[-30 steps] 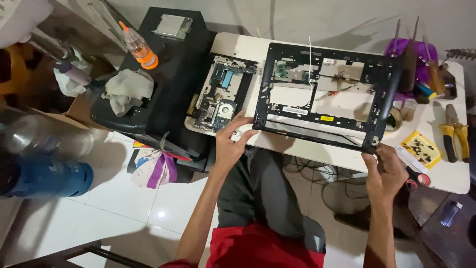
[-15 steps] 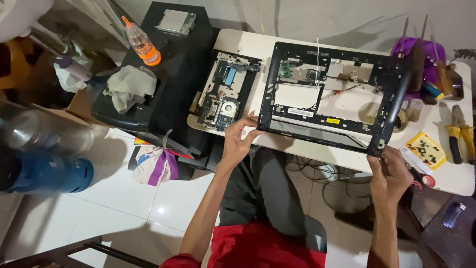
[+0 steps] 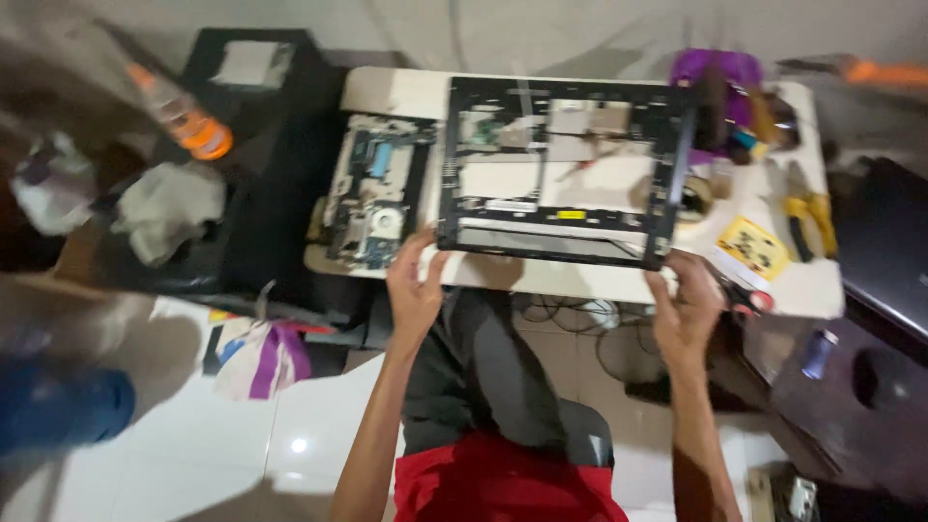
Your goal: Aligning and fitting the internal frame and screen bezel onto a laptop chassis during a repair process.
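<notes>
I hold a black laptop frame (image 3: pixel 561 97), a bare open shell, level above the white table (image 3: pixel 580 282). My left hand (image 3: pixel 416 290) grips its near left corner. My right hand (image 3: pixel 688 307) grips its near right corner. Through the frame's openings I see the table top and small parts under it. A laptop base with its circuit board exposed (image 3: pixel 372 193) lies on the table just left of the frame. The picture is blurred by motion.
A black cabinet (image 3: pixel 261 164) stands left of the table, with an orange-capped bottle (image 3: pixel 184 116) and a crumpled cloth (image 3: pixel 164 213) beside it. Yellow-handled pliers (image 3: pixel 807 217), a yellow card (image 3: pixel 752 246) and a purple container (image 3: pixel 715 72) sit on the table's right. Cables lie on the floor.
The frame has swung from tilted to level and squared to me. My right hand has moved in to its near right corner. The view has shifted and blurred.
</notes>
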